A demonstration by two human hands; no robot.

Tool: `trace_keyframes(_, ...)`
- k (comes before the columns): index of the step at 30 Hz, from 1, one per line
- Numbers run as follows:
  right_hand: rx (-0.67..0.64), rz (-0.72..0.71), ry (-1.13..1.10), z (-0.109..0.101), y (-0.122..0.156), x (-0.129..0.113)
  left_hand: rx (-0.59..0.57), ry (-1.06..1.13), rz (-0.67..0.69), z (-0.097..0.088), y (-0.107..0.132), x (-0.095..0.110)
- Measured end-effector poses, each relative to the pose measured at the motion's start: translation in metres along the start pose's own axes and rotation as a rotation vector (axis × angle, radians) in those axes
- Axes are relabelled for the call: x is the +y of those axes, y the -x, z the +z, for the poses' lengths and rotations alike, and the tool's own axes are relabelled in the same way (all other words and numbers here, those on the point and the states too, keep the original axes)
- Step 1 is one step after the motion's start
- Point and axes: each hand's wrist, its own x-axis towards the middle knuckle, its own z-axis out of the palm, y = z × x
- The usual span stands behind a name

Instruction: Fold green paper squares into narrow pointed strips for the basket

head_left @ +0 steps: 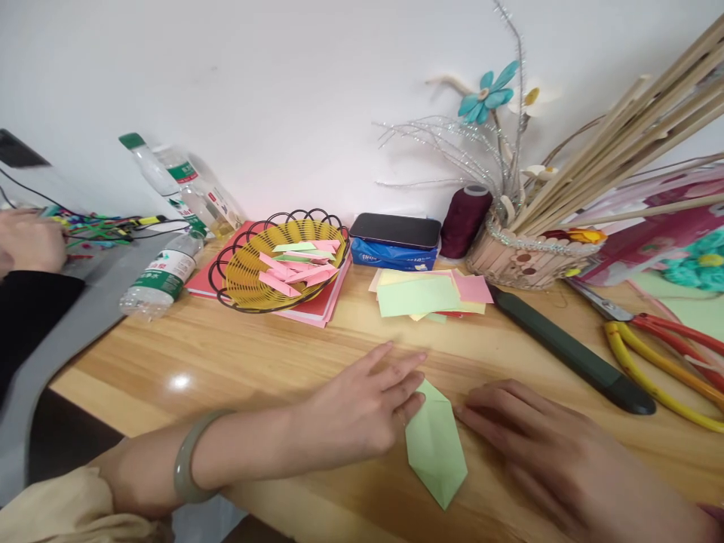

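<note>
A light green sheet of paper (pixel 438 449) lies on the wooden table, its corners folded in so both ends come to points. My left hand (pixel 370 403) reaches over from the left with fingers spread, its fingertips on the paper's upper left edge. On the other side, my right hand (pixel 543 437) rests close by, its fingers stretched toward the upper right edge and the thumb side partly hidden. Beyond them is a loose pile of green, yellow and pink paper slips (pixel 418 292).
A yellow wicker basket (pixel 243 283) holds folded pink and green pieces. Behind the slips, a phone (pixel 396 229) rests on a blue tissue pack (pixel 390 255). At right lie a dark green cutter (pixel 571 351) and scissors (pixel 633 320). Plastic bottles (pixel 164 275) and another person's hand (pixel 31 241) are left.
</note>
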Motion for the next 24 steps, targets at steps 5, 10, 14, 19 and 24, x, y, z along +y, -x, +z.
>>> trace_keyframes(5, 0.043, 0.111, -0.088, -0.001, -0.01, -0.003, -0.001, 0.051, -0.001, -0.001, 0.0, -0.003)
trace_keyframes(10, 0.031, 0.027, -0.083, 0.007, -0.022, 0.001, -0.042, 0.172, -0.044, 0.007, 0.003, -0.015)
trace_keyframes(14, 0.123, -0.02, 0.022, 0.01, -0.02, 0.005, 0.146, 0.27, -0.172, 0.005, -0.001, -0.016)
trace_keyframes(19, 0.183, 0.111, 0.29, 0.014, -0.015, -0.001, 0.289, 0.238, -0.124, -0.01, -0.008, 0.002)
trace_keyframes(24, 0.194, 0.249, 0.186, 0.017, -0.015, -0.009, 0.172, 0.036, -0.089, -0.004, -0.006, 0.008)
